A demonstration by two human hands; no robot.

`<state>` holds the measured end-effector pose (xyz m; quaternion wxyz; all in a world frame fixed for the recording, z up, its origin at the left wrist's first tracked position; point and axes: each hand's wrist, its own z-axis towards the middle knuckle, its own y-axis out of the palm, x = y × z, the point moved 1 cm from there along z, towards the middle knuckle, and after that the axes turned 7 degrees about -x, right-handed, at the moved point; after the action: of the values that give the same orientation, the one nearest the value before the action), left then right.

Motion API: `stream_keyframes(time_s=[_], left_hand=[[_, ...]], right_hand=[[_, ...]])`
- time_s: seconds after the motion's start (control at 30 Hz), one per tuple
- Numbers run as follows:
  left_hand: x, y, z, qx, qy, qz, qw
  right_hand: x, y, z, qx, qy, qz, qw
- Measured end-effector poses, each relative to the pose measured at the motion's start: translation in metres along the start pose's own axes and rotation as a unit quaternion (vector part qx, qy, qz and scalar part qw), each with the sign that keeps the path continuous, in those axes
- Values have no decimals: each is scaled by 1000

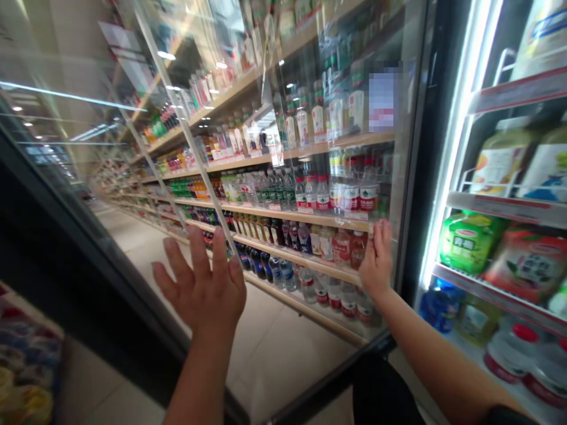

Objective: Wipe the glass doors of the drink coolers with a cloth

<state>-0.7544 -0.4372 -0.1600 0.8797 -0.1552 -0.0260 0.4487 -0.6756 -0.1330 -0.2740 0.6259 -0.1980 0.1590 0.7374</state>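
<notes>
An open glass cooler door (266, 342) with a dark frame spans the view in front of me. My left hand (206, 280) is raised before the glass, fingers spread, holding nothing; whether its palm touches the pane I cannot tell. Close to the frame on the right side of the pane, my right hand (376, 262) has its fingers stretched upward and close together, seemingly flat against the glass. No object shows in it. A pale label (383, 100), partly blurred out, is above the right hand.
Shelves of bottled drinks (310, 192) show in the glass. To the right, the lit cooler holds juice bottles (502, 150), a green package (465, 239), a red package (527, 262) and red-capped bottles (509, 351). Colourful goods (29, 366) lie at lower left, beyond the door's dark frame (88, 260).
</notes>
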Motion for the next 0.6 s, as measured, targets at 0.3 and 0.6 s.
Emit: stream_keyframes(time_s=[0.3, 0.6], left_hand=[[0, 4, -1, 24, 10, 16, 1000], [-1, 7, -3, 44, 18, 44, 998]], right_hand=[[17, -9, 38, 18, -11, -22, 1000], [-24, 2, 65, 0, -140, -53, 989]])
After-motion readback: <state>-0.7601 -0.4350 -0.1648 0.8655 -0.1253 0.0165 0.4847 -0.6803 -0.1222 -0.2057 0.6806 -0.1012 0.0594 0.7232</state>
